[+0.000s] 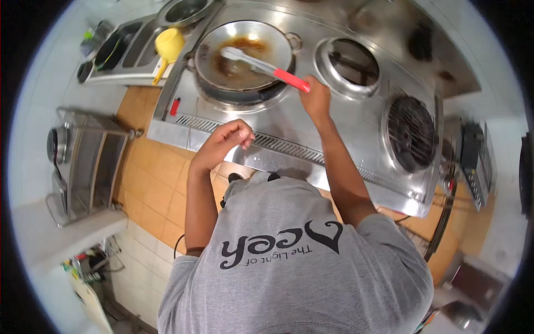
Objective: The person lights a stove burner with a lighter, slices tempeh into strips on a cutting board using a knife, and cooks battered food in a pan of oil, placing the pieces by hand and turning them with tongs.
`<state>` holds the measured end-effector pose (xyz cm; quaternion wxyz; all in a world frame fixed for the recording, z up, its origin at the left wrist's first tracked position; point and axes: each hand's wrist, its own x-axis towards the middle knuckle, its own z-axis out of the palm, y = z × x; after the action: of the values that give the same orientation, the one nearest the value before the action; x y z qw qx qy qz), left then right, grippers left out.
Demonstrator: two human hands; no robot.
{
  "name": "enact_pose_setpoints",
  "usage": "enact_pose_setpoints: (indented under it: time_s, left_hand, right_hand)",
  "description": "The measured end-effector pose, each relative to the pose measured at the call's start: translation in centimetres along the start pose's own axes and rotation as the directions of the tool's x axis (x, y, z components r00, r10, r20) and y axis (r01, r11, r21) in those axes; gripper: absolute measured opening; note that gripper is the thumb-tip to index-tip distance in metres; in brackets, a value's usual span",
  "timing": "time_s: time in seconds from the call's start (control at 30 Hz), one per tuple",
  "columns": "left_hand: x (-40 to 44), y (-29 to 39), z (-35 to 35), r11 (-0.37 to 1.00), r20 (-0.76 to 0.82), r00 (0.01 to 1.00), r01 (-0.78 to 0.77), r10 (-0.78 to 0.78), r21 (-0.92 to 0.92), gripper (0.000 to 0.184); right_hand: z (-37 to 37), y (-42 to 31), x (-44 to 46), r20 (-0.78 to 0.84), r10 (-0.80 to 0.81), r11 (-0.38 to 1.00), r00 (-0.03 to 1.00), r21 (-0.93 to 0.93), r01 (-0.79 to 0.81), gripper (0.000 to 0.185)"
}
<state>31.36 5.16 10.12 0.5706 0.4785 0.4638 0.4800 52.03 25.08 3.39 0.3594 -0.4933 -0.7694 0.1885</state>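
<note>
My right hand [316,101] is closed around the red-handled end of a pair of tongs [266,67]. The tongs' pale head reaches into a large metal wok [281,44], over a shallow layer of brownish oil. Two loop handles stick out from the wok, which sits on a stove ring. My left hand [225,143] hovers by the front edge of the steel stove [267,119], its fingers curled loosely together and nothing visible in them.
Right of the wok are a round stove opening [353,64] and a dark burner grate [411,133]. A red lighter [175,106] lies at the stove's left end. A yellow dipper [169,44] rests by the sink [142,47]. A metal rack cart [92,161] stands at left.
</note>
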Motion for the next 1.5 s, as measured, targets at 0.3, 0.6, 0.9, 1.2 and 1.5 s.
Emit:
enact_pose_setpoints:
  time_s: [0.3, 0.6, 0.9, 1.2, 1.5]
  left_hand:
    - [5.1, -4.5, -3.4, 0.996, -0.42, 0.904, 0.063, -0.081, -0.057, 0.019]
    - [-0.9, -8.7, -2.6, 0.949, -0.386, 0.867, 0.287, -0.315, -0.129, 0.021]
    - [0.2, -4.8, 1.2, 0.977, -0.286, 0.935, 0.214, -0.211, -0.022, 0.025]
    - [0.2, 0.1, 7.3, 0.998, -0.208, 0.978, -0.004, 0.015, 0.055, 0.029]
    - [0.5, 12.1, 14.8, 0.844, -0.076, 0.853, -0.49, 0.516, 0.219, 0.06]
  right_hand:
    - [-1.1, -3.0, 1.9, -0.072, 0.054, 0.999, 0.996, 0.011, -0.053, 0.007]
    - [-2.6, -2.3, -1.1, 0.035, 0.016, 0.998, 0.999, -0.065, -0.013, 0.005]
    - [-3.6, -1.5, -0.2, -0.016, -0.009, 1.0, 1.0, -0.008, 0.009, 0.005]
    - [-3.2, 0.5, 0.5, 0.089, -0.054, 0.998, 0.995, 0.022, 0.052, 0.006]
    - [-1.5, 2.7, 1.3, 0.176, -0.038, 0.999, 0.984, 0.028, 0.034, 0.012]
